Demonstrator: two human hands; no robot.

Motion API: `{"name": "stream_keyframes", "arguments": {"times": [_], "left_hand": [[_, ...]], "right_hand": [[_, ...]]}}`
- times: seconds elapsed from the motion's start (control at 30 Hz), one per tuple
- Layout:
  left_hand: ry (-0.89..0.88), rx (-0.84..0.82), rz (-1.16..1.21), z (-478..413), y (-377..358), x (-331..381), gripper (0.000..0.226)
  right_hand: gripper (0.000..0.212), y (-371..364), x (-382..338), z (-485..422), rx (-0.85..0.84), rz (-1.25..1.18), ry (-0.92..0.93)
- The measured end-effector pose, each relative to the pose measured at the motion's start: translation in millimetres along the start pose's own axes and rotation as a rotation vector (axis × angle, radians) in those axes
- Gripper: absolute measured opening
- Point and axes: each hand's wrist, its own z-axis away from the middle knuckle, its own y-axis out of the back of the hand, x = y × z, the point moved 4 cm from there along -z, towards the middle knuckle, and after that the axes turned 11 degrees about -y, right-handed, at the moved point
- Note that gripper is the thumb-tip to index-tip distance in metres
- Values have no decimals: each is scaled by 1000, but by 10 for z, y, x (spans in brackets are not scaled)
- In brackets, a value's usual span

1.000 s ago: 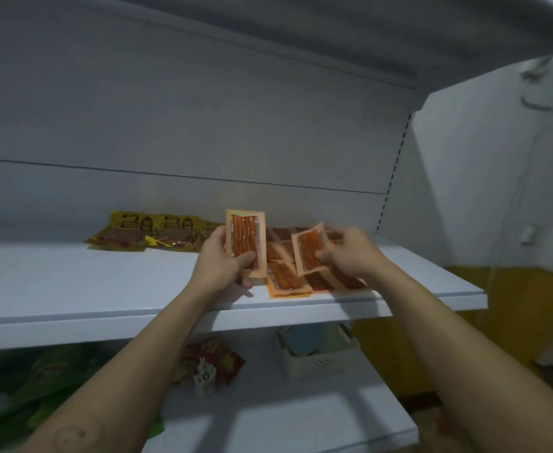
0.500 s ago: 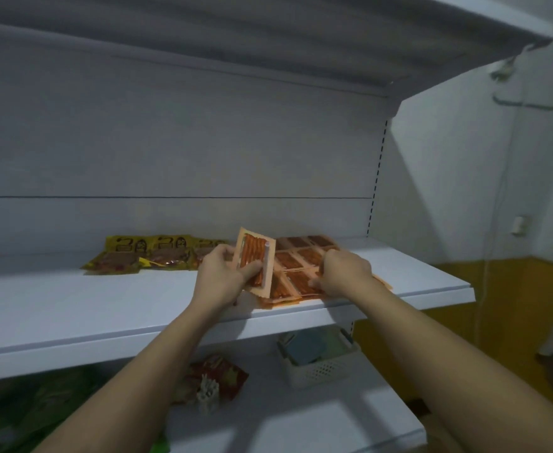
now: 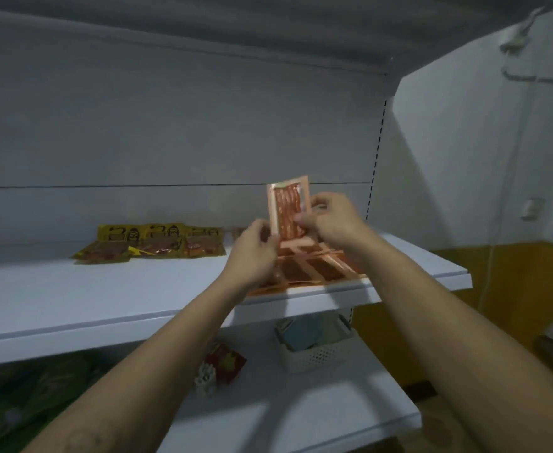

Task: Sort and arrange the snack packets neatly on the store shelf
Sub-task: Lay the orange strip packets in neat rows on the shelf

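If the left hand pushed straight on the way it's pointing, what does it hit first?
The upright orange packet, which the left hand and right hand already hold. Behind it, probably the shelf's back panel, though depth is unclear.

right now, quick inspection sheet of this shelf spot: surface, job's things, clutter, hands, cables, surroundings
surface: white shelf, flat, packets at its back and right end
job's things: orange snack packet held upright over the flat orange packets; yellow packets in a row at the back
clutter: lower shelf carries a white basket, a red packet and green bags
hands: left hand grips the upright packet's lower left edge; right hand pinches its right side
cables: white cord on the right wall
surroundings: upper shelf overhead; wall socket; yellow wall band
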Motion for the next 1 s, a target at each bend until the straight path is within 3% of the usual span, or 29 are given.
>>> {"name": "stream_keyframes", "arguments": {"times": [0.1,0.23,0.37,0.5,0.57,0.7,0.9,1.0], "left_hand": [[-136,-185,-577,44,-190,-130,30],[-181,-327,-893,29,-453,-275,42],[-67,-330,-897,6,-594,-350,41],[-107,-258,-910,12,-619,-417,45],[-97,-284,-903,7,-625,-425,47],[-67,-307,-892,89,-640,-430,53],[-70,-310,-918,32,-612,-350,41],[-71,-289,-927,81,-694,-305,41]], "right_hand": [[5,320,321,-260,102,73,-104],[17,375,785,-496,-56,278,-165],[12,349,1045,-632,-106,452,-94],[19,370,1190,-713,-3,733,71],[26,387,1192,-693,40,747,167],[35,260,1322,-552,-86,831,357],[40,271,1337,-537,47,768,451],[46,285,1374,-521,20,817,449]]}}
